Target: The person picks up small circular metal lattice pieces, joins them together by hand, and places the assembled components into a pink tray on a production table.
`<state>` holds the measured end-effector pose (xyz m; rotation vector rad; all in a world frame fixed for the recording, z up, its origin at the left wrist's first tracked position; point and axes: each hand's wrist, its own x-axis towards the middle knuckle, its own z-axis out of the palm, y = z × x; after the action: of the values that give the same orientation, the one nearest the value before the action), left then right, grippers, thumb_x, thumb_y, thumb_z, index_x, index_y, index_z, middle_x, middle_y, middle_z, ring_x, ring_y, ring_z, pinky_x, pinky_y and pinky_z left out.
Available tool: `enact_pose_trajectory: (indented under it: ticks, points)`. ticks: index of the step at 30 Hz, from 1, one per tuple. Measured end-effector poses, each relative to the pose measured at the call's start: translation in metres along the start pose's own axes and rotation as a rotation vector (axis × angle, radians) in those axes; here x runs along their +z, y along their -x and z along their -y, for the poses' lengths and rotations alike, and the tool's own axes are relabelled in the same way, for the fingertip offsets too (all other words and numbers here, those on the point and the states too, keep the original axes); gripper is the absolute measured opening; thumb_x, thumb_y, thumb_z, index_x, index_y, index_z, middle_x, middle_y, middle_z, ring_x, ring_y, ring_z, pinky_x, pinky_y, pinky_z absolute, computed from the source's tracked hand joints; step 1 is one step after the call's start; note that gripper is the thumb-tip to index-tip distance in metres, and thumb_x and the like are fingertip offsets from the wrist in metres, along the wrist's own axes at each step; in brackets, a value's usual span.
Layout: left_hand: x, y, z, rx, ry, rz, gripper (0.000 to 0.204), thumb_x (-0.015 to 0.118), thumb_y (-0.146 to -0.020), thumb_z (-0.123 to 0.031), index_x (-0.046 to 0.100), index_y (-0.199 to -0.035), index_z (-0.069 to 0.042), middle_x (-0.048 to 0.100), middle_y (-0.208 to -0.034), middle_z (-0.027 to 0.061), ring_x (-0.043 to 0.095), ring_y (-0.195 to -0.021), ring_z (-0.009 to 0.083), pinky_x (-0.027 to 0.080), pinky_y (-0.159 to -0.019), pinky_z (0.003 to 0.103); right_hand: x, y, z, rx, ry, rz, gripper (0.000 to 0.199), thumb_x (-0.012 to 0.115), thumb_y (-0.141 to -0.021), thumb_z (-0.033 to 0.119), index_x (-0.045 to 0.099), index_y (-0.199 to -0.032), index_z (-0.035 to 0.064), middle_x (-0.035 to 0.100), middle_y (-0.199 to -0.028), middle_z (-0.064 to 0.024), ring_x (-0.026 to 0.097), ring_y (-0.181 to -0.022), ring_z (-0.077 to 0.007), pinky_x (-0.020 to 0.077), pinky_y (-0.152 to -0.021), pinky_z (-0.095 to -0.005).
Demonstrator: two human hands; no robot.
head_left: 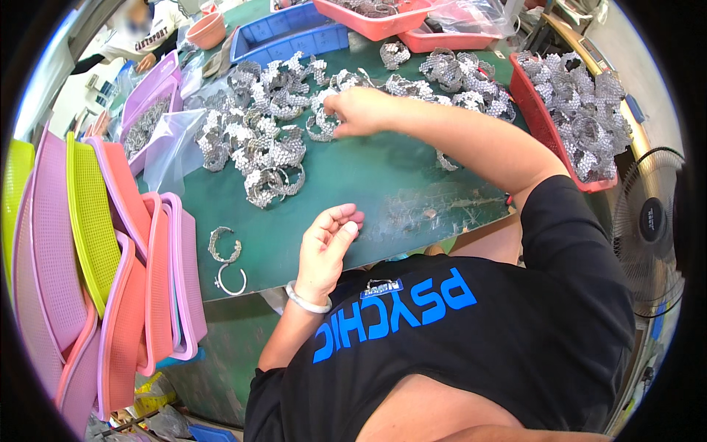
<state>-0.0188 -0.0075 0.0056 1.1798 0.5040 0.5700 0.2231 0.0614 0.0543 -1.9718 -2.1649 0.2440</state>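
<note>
My right hand (359, 112) reaches across the green table (353, 177), fingers closed on the edge of a silver cuff bracelet (319, 127) with a scaly, honeycomb-like surface. That bracelet lies at the edge of a loose heap of similar silver cuffs (269, 151). Close to my body, my left hand (328, 239) hovers over the table's near edge, palm turned inward. Its fingers are loosely bent, the thumb stands apart, and nothing shows between them. Left of it lie a patterned open cuff (224, 245) and a thin plain ring-shaped cuff (231, 281).
Stacked coloured plastic baskets (96, 228) rise at the left. A red tray (529, 110) heaped with cuffs stands at the right, near a fan (649, 219). A blue tray (291, 33) and pink trays (375, 22) line the back. Another person (147, 33) sits at the far left.
</note>
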Motion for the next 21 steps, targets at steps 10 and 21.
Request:
enact_pose_trajectory:
  ticks: [10, 21]
  points:
    - [-0.002, 0.007, -0.001, -0.004, -0.004, 0.01, 0.028, 0.051, -0.087, -0.011, 0.051, -0.111, 0.004, 0.059, -0.102, 0.0117, 0.055, -0.091, 0.0159, 0.044, -0.08, 0.027, 0.039, 0.023, 0.005, -0.057, 0.229, -0.394, 0.036, 0.058, -0.073, 0.01, 0.043, -0.105, 0.0026, 0.058, -0.082, -0.0136, 0.06, -0.075, -0.0299, 0.0492, -0.061, -0.0401]
    - [-0.004, -0.005, 0.004, 0.022, -0.039, 0.012, 0.032, 0.053, -0.086, -0.009, 0.048, -0.114, 0.003, 0.057, -0.105, 0.0109, 0.055, -0.093, 0.0156, 0.043, -0.079, 0.027, 0.004, 0.088, -0.002, 0.158, -0.436, -0.393, 0.044, 0.055, -0.078, 0.005, 0.041, -0.119, 0.0035, 0.063, -0.087, -0.012, 0.058, -0.068, -0.0138, 0.0465, -0.062, -0.027]
